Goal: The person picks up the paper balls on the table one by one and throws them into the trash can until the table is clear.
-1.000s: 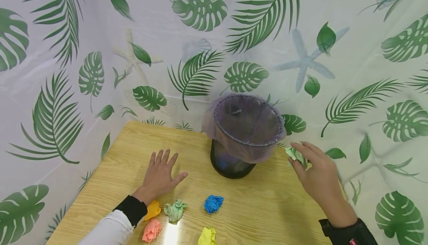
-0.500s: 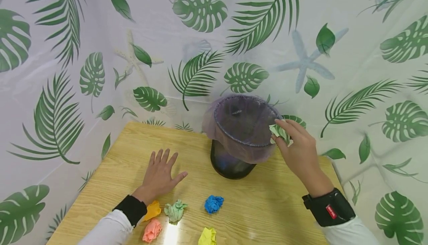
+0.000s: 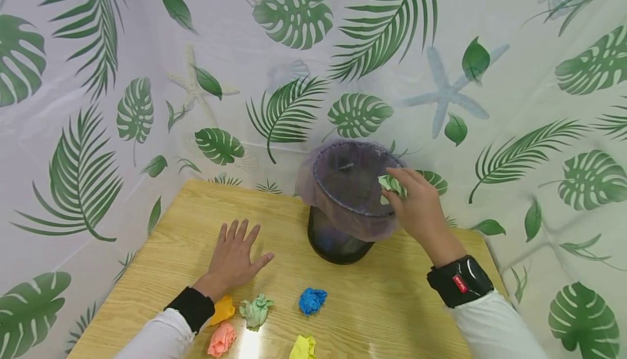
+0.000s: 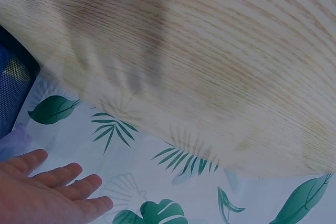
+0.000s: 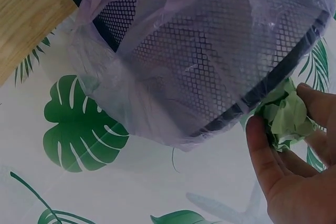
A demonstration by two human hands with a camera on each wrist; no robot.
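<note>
My right hand [image 3: 416,201] pinches a crumpled ball of light green paper [image 3: 393,186] between fingers and thumb. In the head view it overlaps the right side of the opening of a black mesh waste bin [image 3: 338,245]. A thin purple bag [image 3: 362,227] lines the bin and hangs over its rim. The right wrist view shows the green paper ball [image 5: 287,119] close by the bin's rim. My left hand [image 3: 234,258] is spread, palm down, over the table left of the bin, holding nothing; its fingers [image 4: 65,174] are straight in the left wrist view.
On the wooden table [image 3: 274,223] lie more crumpled paper balls: green [image 3: 256,311], blue [image 3: 312,300], yellow [image 3: 303,347], pink [image 3: 222,340] and orange [image 3: 222,311]. A leaf-printed sheet [image 3: 196,32] hangs behind and at both sides.
My right hand has moved left and slightly up with the green paper ball, from the right of the bin to over its opening. The left hand has stayed in place.
</note>
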